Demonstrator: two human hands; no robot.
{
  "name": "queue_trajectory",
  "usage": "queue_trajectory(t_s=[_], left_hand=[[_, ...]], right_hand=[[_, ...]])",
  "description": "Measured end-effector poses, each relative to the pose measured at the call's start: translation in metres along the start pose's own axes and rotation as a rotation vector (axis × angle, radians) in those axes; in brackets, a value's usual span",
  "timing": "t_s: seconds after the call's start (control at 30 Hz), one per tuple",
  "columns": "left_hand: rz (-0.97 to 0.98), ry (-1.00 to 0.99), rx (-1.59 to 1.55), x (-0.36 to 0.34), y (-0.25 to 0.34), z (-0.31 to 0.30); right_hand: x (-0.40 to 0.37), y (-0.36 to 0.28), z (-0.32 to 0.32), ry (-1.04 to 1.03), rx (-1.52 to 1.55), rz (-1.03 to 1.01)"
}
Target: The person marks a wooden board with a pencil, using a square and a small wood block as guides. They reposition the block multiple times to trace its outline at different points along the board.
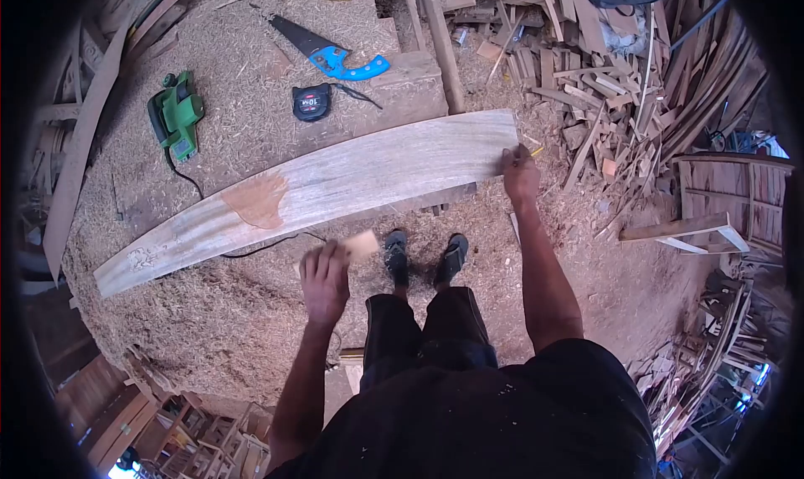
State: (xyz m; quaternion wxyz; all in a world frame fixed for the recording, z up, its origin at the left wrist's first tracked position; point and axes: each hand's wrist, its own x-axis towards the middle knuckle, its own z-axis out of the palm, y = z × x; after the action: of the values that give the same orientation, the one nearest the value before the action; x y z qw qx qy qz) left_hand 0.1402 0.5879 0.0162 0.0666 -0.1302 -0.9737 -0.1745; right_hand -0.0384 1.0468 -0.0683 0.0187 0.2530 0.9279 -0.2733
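A long, curved, pale wooden board (360, 174) lies across the bench, with a reddish-brown patch (258, 201) left of its middle. My left hand (325, 280), in front of the board and apart from it, is closed on a small flat wood block (362, 244). At the board's right end is my right hand (521, 176), its fingers closed against the corner. A thin yellow pencil-like stick (537, 151) pokes out of that hand; its other end is hidden.
Behind the board lie a green power planer (177, 117) with a black cord, a tape measure (311, 102) and a blue-handled handsaw (328, 57). Wood offcuts (586, 90) are heaped at the right. Shavings cover the bench and ground. A wooden frame (687, 232) stands farther right.
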Motion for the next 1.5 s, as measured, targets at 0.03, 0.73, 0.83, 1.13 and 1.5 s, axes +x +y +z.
queue_trajectory(t_s=[0.03, 0.73, 0.83, 1.13, 1.5], left_hand=[[0.031, 0.021, 0.011, 0.019, -0.005, 0.004], [0.160, -0.058, -0.053, 0.111, -0.011, 0.036], [0.156, -0.052, -0.044, 0.111, -0.011, 0.037], [0.165, -0.021, -0.045, 0.111, -0.010, 0.044], [0.202, 0.038, -0.033, 0.108, -0.010, 0.051]], right_hand=[[-0.010, -0.012, 0.002, 0.206, -0.157, -0.194], [-0.125, -0.117, 0.043, -0.135, -0.050, -1.121], [-0.123, -0.116, 0.045, -0.135, -0.036, -1.129], [-0.122, -0.115, 0.048, -0.157, 0.015, -1.103], [-0.124, -0.115, 0.048, -0.101, 0.040, -1.126]])
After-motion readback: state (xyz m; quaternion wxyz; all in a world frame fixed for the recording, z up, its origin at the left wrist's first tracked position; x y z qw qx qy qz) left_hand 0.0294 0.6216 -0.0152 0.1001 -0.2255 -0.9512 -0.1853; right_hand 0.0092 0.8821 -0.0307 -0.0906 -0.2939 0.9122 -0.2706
